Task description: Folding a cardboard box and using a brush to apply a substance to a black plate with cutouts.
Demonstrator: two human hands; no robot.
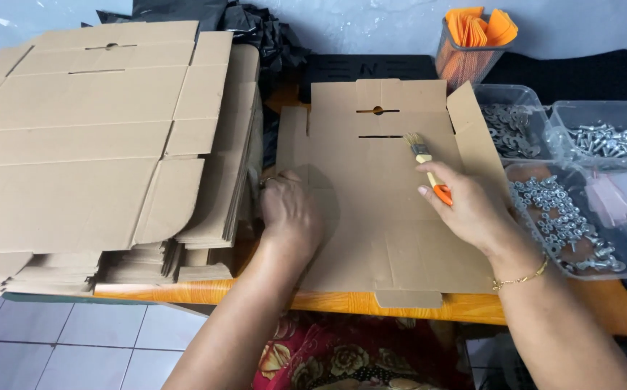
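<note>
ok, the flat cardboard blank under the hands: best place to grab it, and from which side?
Probably the small tab overhanging the table's near edge: pinch it from the front. The rest of the flat cardboard blank lies flush, the left hand pressing it, the right hand holding a brush.

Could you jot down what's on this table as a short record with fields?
Left hand: pressing on the flat cardboard sheet
Right hand: holding a small brush, bristles on the sheet
Left of sheet: stack of flat cardboard blanks
Right of sheet: clear tubs of metal hardware
Back: mesh cup of orange pieces
</note>
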